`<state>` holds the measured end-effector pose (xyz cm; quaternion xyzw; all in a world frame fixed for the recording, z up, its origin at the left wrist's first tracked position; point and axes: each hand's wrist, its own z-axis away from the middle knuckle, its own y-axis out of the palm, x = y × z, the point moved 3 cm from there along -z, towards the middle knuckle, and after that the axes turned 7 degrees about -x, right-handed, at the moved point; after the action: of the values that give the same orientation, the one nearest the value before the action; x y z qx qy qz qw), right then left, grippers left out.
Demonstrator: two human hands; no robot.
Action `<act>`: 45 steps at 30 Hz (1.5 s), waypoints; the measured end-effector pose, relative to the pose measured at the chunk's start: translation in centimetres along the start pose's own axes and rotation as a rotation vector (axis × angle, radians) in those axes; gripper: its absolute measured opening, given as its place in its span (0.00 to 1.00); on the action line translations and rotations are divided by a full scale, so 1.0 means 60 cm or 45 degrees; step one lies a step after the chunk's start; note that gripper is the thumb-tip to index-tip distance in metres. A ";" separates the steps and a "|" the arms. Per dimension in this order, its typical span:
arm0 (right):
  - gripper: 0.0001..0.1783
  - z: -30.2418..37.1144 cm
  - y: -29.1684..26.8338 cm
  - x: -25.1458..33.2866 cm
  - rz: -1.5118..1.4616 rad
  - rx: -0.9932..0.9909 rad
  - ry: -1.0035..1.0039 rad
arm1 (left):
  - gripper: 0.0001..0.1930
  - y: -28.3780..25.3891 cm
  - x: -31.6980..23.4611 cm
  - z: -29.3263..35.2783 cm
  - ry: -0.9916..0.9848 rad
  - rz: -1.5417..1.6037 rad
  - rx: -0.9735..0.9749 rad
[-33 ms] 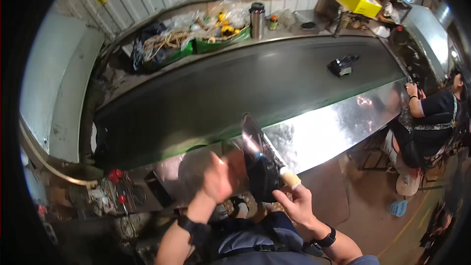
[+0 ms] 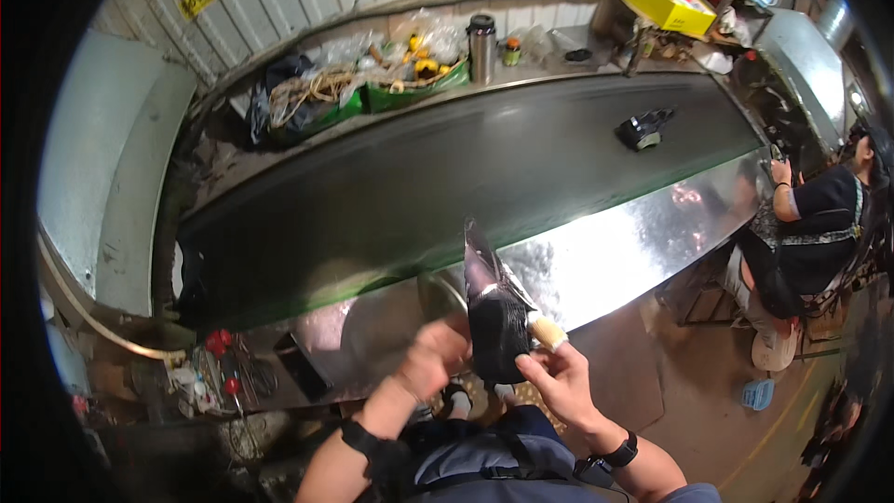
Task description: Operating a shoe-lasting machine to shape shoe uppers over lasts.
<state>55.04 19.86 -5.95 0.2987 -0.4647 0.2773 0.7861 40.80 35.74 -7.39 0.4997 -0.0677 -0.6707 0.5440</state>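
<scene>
- The right hand point(image 2: 561, 384) grips the black shoe-like piece point(image 2: 496, 340) by its near right side, thumb against the edge.
- A pale yellowish tip point(image 2: 548, 330) shows at the right hand's fingers, against the piece; whether it is a finger cover or a separate thing cannot be told.
- The left hand point(image 2: 436, 354) is blurred, just beside the piece's left side; whether its fingers are open, closed or touching the piece cannot be told.
- The piece is held in front of the person, over the near edge of the shiny metal table point(image 2: 605, 247), its narrow end pointing away toward the dark belt point(image 2: 391, 191).
- A second dark piece point(image 2: 643, 130) lies on the belt, toward the far right, well apart from both hands.
- At the left of the table are a dark rectangular object point(image 2: 303, 365) and a red-handled tool point(image 2: 220, 345).
- Behind the belt, on a ledge, a steel flask point(image 2: 481, 51) stands upright beside green bags point(image 2: 331, 114) filled with mixed items; a yellow box point(image 2: 661, 4) sits farther right.
- At the right, a co-worker in dark clothing point(image 2: 824, 214) sits near the table's far end; a blue basket point(image 2: 757, 396) is on the floor point(image 2: 643, 382).
</scene>
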 end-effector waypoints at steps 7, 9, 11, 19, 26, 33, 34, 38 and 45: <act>0.37 -0.007 0.008 0.013 0.384 0.122 -0.305 | 0.14 0.100 -0.021 0.039 0.237 0.162 -0.119; 0.39 0.009 0.039 0.065 0.489 0.231 -0.399 | 0.13 0.107 -0.048 0.063 0.302 0.208 -0.190; 0.42 0.045 0.074 0.106 0.610 0.279 -0.962 | 0.11 0.087 -0.073 0.095 0.406 -0.107 -0.228; 0.28 0.021 0.077 0.114 0.649 0.228 -0.757 | 0.10 0.114 -0.114 0.076 0.529 0.155 -0.348; 0.30 -0.018 0.100 0.066 -0.186 0.118 -0.139 | 0.27 0.060 -0.050 0.022 1.337 -0.886 -0.550; 0.29 0.035 -0.013 -0.061 1.483 0.485 -1.194 | 0.27 -0.131 -0.046 -0.069 0.057 0.085 -0.222; 0.26 0.064 0.027 -0.018 1.501 0.564 -1.160 | 0.18 -0.204 -0.031 -0.087 0.299 -0.151 -0.083; 0.19 0.044 0.018 -0.179 1.383 0.493 -1.402 | 0.09 -0.361 0.013 -0.188 0.209 -0.565 -0.500; 0.32 0.014 0.004 -0.142 1.189 0.493 -1.304 | 0.13 -0.206 -0.020 -0.204 0.535 -1.343 -0.554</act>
<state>50.83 18.07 -13.19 0.2952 -0.7969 0.4870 0.2016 41.62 47.17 -20.53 0.4650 0.4365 -0.7351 0.2299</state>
